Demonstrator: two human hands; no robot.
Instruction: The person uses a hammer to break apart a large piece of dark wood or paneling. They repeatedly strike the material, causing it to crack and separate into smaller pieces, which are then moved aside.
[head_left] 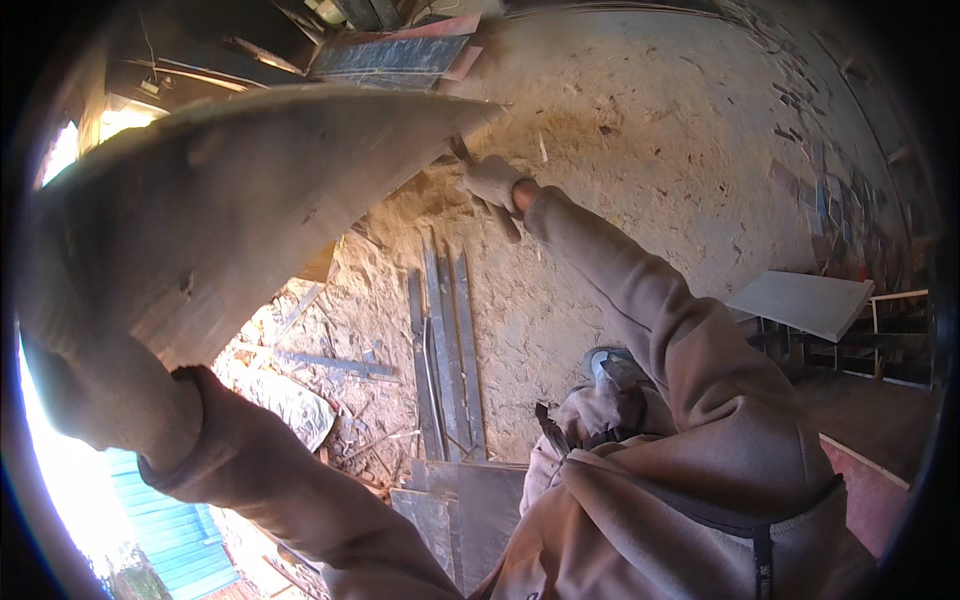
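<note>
A large brown wooden board point(260, 190), raised and tilted, fills the upper left. My left hand point(130, 395), in a pale work glove, is closed on its near left edge; the fingertips are hard to make out. Close to the board's far right corner is my right hand point(492, 182), also gloved. It grips a short hand tool point(506, 224) with a brown handle. The tool's narrow dark head reaches the board's edge, but I cannot tell its exact kind.
Several long dark strips point(445, 350) lie on the dirt floor point(560, 280) below the board. Dark panels point(490, 510) are near my legs. A pale flat panel point(805, 303) rests at the right. Small scattered pieces point(820, 200) lie farther right, and stacked sheets point(390, 60) are at the back.
</note>
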